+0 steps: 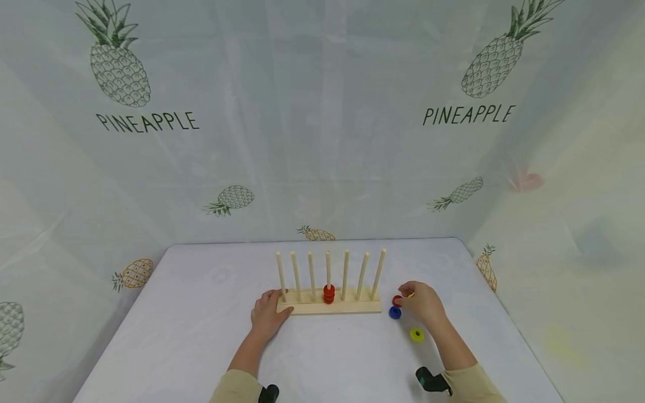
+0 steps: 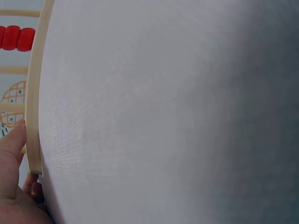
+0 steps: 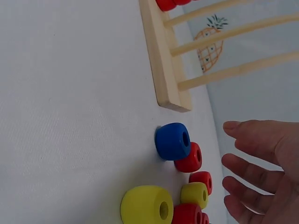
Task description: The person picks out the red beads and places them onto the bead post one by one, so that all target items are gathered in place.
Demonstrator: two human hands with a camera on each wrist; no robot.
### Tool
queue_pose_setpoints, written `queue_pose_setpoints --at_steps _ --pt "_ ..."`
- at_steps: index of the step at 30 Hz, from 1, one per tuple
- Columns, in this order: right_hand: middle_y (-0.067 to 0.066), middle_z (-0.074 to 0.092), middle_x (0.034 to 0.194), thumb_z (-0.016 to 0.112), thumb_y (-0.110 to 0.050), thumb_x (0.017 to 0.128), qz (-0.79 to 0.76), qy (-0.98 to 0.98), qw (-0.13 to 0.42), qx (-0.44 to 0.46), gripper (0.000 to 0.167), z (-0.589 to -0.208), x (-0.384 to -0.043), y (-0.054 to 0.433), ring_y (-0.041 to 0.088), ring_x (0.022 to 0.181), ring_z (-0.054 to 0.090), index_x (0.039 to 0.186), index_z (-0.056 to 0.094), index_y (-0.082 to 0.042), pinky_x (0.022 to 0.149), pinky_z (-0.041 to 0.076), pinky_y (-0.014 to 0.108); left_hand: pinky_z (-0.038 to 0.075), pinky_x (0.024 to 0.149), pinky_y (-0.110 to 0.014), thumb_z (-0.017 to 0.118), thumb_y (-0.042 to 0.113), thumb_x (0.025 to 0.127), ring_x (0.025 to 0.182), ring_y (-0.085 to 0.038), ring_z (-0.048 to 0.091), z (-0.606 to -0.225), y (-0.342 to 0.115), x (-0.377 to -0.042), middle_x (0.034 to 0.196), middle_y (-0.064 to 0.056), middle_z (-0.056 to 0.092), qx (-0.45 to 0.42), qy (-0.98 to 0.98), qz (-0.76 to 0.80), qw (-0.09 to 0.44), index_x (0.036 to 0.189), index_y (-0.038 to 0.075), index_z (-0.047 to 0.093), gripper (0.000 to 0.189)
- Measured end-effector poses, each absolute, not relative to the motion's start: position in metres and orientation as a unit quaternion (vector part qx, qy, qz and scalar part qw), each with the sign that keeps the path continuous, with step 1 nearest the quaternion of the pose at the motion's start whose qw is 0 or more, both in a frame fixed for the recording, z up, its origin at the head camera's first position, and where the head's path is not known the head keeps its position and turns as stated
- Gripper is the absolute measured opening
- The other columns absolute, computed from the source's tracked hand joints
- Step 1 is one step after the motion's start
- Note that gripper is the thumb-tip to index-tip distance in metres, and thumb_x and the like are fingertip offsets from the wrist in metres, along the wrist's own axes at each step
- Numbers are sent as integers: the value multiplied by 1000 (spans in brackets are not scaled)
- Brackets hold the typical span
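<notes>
My left hand (image 1: pixel 267 314) grips the left end of a wooden peg rack (image 1: pixel 332 308), thumb at the front and the other fingers round the end. In the left wrist view its thumb (image 2: pixel 14 139) lies against the base. A stack of red beads (image 1: pixel 328 294) sits on the rack's middle peg; the other pegs are bare. My right hand (image 1: pixel 424 305) hovers over loose beads right of the rack, fingers apart and loosely bent, holding nothing. Nearest the rack are a blue bead (image 3: pixel 172 141) and a red bead (image 3: pixel 190 158). A yellow bead (image 3: pixel 146 205) lies closer to me.
Further loose beads lie under and beyond my right hand, among them a smaller-looking yellow bead (image 3: pixel 194 194) and a red bead (image 3: pixel 186 214). The white table (image 1: pixel 211 336) ends at a curtain (image 1: pixel 322 140) printed with pineapples, behind and at both sides.
</notes>
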State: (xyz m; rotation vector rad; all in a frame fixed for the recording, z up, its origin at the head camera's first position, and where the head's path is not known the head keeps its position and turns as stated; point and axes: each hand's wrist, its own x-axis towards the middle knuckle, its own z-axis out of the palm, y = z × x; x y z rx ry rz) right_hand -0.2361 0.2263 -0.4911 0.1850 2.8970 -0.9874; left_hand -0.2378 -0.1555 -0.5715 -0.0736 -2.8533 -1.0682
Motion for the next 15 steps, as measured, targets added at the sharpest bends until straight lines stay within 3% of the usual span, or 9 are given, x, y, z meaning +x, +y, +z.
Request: queue_pose_setpoints --at_steps 15 --pt "8 64 99 79 -17 83 -329 941 42 68 31 -515 -245 237 23 85 57 109 70 -3 73 48 42 30 90 -65 72 27 89 120 -49 41 -568 -155 -236 134 -25 45 -26 -933 -357 45 130 5 55 49"
